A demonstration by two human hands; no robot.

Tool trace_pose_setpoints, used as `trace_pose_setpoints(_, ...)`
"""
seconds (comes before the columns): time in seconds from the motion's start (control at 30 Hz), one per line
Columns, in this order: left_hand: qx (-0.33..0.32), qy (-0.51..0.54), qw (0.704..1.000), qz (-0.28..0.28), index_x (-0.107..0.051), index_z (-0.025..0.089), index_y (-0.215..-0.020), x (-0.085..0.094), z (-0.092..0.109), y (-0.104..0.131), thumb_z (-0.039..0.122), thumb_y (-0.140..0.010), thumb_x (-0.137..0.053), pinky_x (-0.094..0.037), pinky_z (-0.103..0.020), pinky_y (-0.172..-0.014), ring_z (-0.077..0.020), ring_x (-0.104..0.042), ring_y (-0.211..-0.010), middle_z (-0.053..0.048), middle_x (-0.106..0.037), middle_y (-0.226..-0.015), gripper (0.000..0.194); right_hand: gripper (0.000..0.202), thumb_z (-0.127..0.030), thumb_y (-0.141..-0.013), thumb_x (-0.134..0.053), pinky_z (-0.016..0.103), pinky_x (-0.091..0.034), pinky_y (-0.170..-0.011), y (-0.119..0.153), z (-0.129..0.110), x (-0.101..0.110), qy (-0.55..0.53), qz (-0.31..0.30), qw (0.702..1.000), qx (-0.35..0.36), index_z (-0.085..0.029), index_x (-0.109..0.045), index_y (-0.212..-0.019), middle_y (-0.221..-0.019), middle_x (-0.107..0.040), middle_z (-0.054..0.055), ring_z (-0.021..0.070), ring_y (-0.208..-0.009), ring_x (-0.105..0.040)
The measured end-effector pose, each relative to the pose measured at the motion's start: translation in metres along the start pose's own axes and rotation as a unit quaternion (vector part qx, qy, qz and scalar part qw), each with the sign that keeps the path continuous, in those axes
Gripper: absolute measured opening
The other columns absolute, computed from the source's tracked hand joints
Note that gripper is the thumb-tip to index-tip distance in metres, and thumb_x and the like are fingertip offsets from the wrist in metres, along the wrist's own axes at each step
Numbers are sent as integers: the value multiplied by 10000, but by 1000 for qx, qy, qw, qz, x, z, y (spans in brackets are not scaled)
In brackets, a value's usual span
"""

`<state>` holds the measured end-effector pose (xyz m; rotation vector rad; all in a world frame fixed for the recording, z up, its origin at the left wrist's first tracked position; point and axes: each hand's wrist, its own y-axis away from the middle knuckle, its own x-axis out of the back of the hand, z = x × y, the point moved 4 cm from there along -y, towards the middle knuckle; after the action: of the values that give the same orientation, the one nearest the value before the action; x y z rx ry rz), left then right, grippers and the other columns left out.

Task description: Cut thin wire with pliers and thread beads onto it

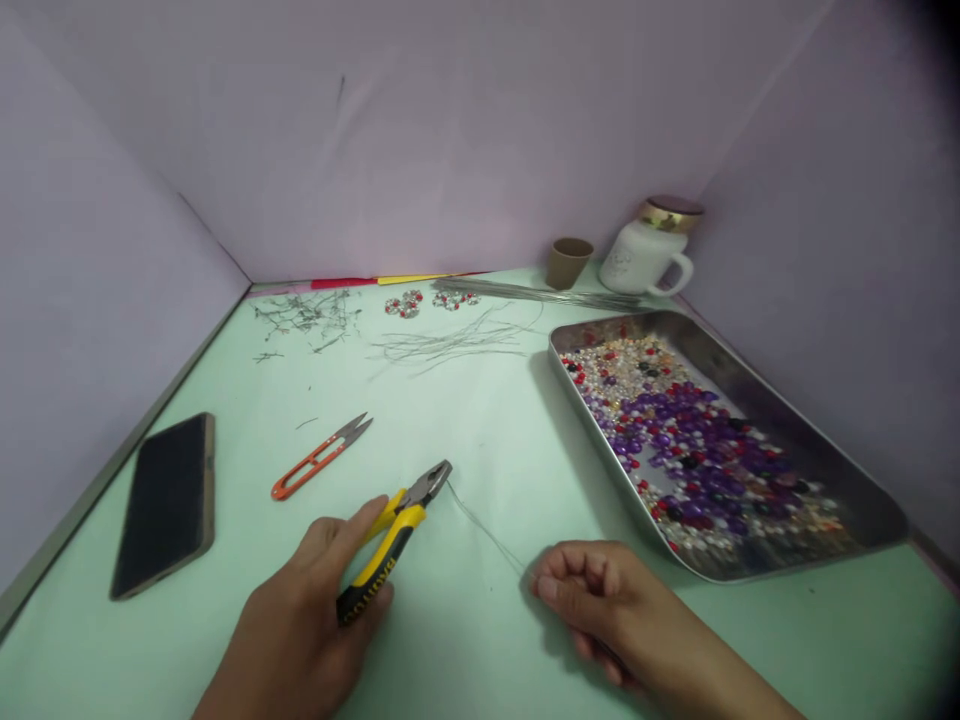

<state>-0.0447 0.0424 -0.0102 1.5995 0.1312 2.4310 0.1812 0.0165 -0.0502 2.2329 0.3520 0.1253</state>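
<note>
My left hand (319, 610) is wrapped round the yellow and black handles of a pair of pliers (390, 545). The metal jaws point up and to the right, and one end of a thin wire (484, 530) is at their tip. From there the wire runs down to the right to my right hand (581, 600), whose thumb and forefinger pinch its other end. The right hand's remaining fingers are curled in. Orange-handled thread snips (319, 462) lie on the green table above my left hand.
A metal tray (615, 465) of mixed beads stands at the right, a phone (166, 500) at the left. Farther back are wire scraps (307, 315), beaded pieces (405, 304), loose wires (450, 345), a wire bundle (540, 294), a brown cup (568, 264) and a white lidded mug (645, 250).
</note>
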Motion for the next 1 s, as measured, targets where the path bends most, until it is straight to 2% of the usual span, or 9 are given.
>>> trace_pose_setpoints(0.17,-10,-45,998,31,-358,349,-1244,-2,2,5,441,-738,-443,-447,-244,-611,-145,-582,-686,-8,-510,-1074,522,337,-472,-619,-562,131,-183,-266,-1,-1,0,-5,2,1000,-4,-150,-496,-692,-373,-427,-79,15,-262,-301)
trace_pose_setpoints(0.33,17,-164,986,-8,-332,342,-1269,-3,10,1,394,-806,-318,-396,-247,-502,-102,-517,-489,-17,-517,-955,466,328,-465,-623,-569,132,-177,-266,-2,1,1,-15,6,1000,11,-148,-508,-686,-374,-429,-78,14,-258,-301)
trace_pose_setpoints(0.47,31,-201,979,9,-301,322,-1290,-2,7,-4,393,-815,-306,-383,-245,-486,-117,-523,-512,-31,-516,-932,481,311,-448,-617,-578,128,-179,-261,-1,2,1,-21,6,1000,9,-150,-510,-675,-368,-429,-78,14,-257,-303)
trace_pose_setpoints(0.6,3,-133,991,30,-281,351,-1289,-1,5,1,419,-806,-338,-414,-232,-531,-91,-527,-533,-21,-494,-1016,490,314,-451,-604,-581,128,-181,-245,-1,1,1,-33,7,999,2,-155,-514,-685,-362,-425,-80,22,-252,-304)
trace_pose_setpoints(0.7,-25,-122,992,-4,-284,377,-1280,-5,11,8,395,-799,-345,-424,-241,-534,-96,-533,-545,-17,-477,-1054,485,311,-445,-610,-570,128,-181,-237,-1,0,2,-41,7,999,1,-152,-531,-708,-351,-411,-86,24,-248,-288)
trace_pose_setpoints(0.8,-28,-180,983,-40,-312,370,-1272,-9,18,9,340,-796,-342,-415,-253,-527,-132,-553,-610,-33,-485,-1022,478,305,-433,-624,-559,129,-171,-231,-1,-1,3,-47,7,999,-3,-153,-546,-746,-342,-399,-92,26,-241,-269)
trace_pose_setpoints(1.0,-16,-232,972,-36,-296,329,-1296,-9,18,-1,358,-819,-298,-382,-238,-499,-155,-549,-675,-61,-486,-971,478,271,-416,-674,-523,142,-185,-253,-1,0,4,-19,12,1000,4,-159,-546,-757,-354,-412,-84,37,-250,-289)
